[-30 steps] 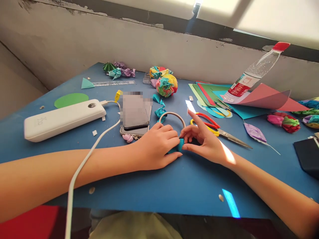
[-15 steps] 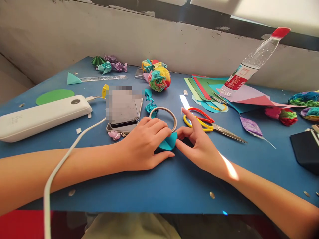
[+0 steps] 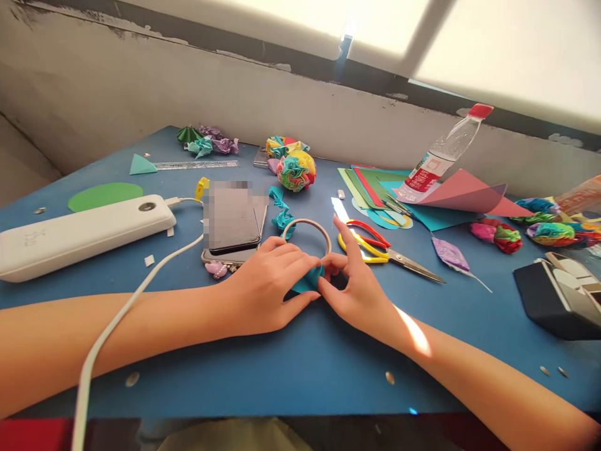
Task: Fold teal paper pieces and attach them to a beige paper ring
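Partly hidden under the left hand (image 3: 267, 285), the teal paper (image 3: 304, 284) is hard to make out whole, and the near edge of the ring (image 3: 307, 221) is covered too. What shows is plain and curved, low at the desk (image 3: 263, 376), held by that hand and pinched at its edge by the right hand (image 3: 354, 285).

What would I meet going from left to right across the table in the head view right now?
Power bank → left hand → teal paper → right hand → purple leaf → black box.
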`<state>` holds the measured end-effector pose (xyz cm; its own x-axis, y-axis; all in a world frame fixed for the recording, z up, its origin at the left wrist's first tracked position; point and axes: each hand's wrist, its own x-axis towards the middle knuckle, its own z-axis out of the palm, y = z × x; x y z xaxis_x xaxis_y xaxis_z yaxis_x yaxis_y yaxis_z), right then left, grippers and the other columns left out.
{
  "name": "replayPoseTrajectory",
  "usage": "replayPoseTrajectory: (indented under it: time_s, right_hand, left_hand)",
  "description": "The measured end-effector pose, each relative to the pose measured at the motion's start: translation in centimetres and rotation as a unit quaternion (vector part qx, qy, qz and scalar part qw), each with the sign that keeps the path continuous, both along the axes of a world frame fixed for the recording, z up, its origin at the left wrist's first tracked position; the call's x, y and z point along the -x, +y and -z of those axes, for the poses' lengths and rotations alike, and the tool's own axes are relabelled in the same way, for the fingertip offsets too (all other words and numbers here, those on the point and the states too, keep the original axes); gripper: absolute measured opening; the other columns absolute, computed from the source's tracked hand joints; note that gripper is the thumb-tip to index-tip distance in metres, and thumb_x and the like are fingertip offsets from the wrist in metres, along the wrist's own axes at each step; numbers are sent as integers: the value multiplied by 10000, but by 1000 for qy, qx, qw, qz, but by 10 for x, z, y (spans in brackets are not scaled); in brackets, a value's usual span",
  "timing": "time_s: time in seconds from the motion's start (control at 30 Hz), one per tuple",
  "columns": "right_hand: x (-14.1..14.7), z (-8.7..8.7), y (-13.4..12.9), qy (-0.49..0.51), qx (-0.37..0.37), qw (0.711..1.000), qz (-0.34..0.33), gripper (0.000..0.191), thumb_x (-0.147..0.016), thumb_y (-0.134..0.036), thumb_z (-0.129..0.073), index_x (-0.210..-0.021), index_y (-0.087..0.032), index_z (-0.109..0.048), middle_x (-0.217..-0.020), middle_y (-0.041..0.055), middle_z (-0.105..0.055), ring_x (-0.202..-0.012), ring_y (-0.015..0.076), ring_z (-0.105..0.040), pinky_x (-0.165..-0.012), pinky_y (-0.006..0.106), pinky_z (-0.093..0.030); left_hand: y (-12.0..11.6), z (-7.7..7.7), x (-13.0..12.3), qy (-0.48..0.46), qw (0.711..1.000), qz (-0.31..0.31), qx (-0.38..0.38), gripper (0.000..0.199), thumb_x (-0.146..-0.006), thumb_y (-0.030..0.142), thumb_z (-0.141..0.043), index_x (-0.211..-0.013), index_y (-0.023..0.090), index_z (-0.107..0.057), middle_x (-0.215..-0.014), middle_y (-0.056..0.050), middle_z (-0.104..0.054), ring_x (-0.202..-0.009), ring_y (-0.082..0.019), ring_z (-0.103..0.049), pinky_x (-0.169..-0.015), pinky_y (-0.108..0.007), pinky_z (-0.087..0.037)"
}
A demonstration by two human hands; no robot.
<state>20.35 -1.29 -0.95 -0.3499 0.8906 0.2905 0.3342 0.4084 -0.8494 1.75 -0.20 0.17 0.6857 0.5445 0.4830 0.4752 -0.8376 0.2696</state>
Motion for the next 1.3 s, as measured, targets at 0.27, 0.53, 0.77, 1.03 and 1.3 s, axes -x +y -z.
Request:
replayPoseTrajectory:
  time_s: [0.27,0.53,0.77,1.03,1.3]
  right_hand:
    - [2,-7,-2,30,-9,1000,6,855,-788,-127,-502,-1455,-289,7,-730,-47,-522,-650,113,-494,-654,261,-453]
    - [17,-4,-5,67,-89,991,69,787,-793,-136,-519,-1441,-287,-97,-683,-68,-473,-653,121,-488,-705,288,-443]
    - [10,-7,3,89,-29,994,49,762,-830,-200,-546,-1438,-288,-95,-741,-48,-515,-686,121,-492,-722,288,-436]
    - [7,-7,2,136,0,990,41,779,-829,-244,-586,-1440,-283,-106,-773,-36,-563,-708,122,-533,-701,279,-455]
    - [2,-12,3,43,-166,976,134,440,-817,-224,-616,-1227,-263,-461,-892,11,-562,-793,136,-552,-715,291,-482]
  left_hand:
    - [-3,0,0,-35,999,-16,-5,269,-875,249,-509,-1125,152,-534,-1052,-87,-651,-965,-210,-584,-888,-382,-392]
    - [-4,-5,-4,-57,998,-34,-6,401,-810,166,-512,-1211,179,-514,-1106,-93,-639,-1047,-240,-564,-896,-424,-381]
    - [-1,-11,3,-137,986,-5,95,321,-868,211,-483,-1170,180,-588,-1094,-87,-653,-1018,-197,-611,-881,-309,-513]
    - [1,-14,4,-162,946,-61,274,413,-751,117,-399,-1105,190,-600,-1027,-30,-670,-888,-180,-632,-760,-260,-535]
    - [5,-11,1,-170,929,-105,312,268,-838,273,-461,-993,199,-668,-909,-1,-685,-780,-161,-620,-681,-230,-502]
